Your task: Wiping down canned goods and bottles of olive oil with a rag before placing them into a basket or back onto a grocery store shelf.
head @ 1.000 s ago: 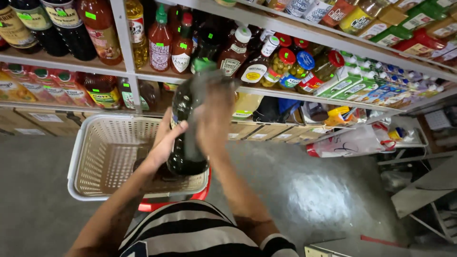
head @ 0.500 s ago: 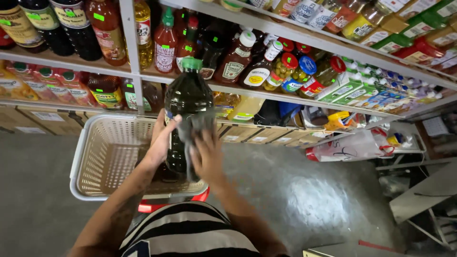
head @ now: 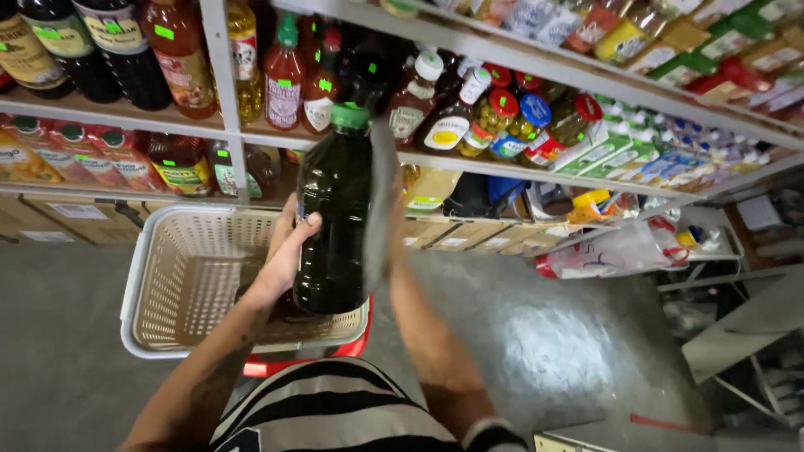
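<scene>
left fingers: curling round the left side of the dark bottle (head: pixel 333 226), thumb pressing on its front about halfway up, so the left hand (head: pixel 289 251) is clamping it properly

right fingers: can't tell. The right hand (head: pixel 383 197) is smeared by motion blur along the bottle's right side, looking flat against it, maybe with a grey cloth, honestly not sure

bottle: being held upright in the air, green cap (head: pixel 350 115) at the top, sitting above the near right corner of the basket (head: pixel 167 285)

handling guess: looking full of dark liquid, so probably heavy for its size. Glossy sides, likely slippery; can't say if it's glass or plastic, so I'd be treating it as breakable

where to grab: round the wide middle like the left hand is doing, ideally with a second hand under the base, not by the narrow neck

basket: pale plastic mesh, sitting just below and left of the bottle, something dark lying in it

shelves: packed with sauce bottles and jars right behind the bottle

floor: grey concrete running under the basket
</scene>
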